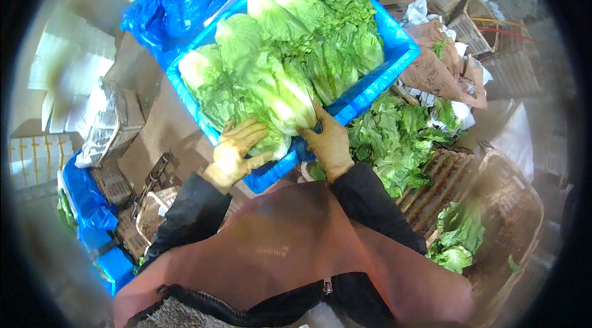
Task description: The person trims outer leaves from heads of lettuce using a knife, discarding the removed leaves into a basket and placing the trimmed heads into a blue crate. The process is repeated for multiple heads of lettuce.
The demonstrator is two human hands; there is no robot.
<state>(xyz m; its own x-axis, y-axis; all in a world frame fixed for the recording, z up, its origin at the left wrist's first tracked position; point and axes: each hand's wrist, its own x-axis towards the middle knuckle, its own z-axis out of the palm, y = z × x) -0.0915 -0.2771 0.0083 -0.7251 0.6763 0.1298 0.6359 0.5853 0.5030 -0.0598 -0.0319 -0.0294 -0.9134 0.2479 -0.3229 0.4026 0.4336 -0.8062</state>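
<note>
A blue-lined crate [360, 103] lies before me, packed with heads of leafy green lettuce [319, 2]. Pale stem ends line its far left side. One lettuce head [282, 92] lies on top near the front, its white base towards me. At that base my right hand [330, 140] grips the side of the head with thumb and fingers; some fingertips are hidden. My left hand [238, 152] rests over lettuce leaves at the crate's near left edge, fingers spread, palm down, holding nothing that I can see.
Loose lettuce leaves [393, 143] pile to the right of the crate, beside a slatted crate [425, 194]. A large plastic basket [508, 217] stands at lower right. Brown paper [437, 66] lies beyond. Blue plastic film [171, 4] bunches at the far left; a wrapped box [113, 120] sits left.
</note>
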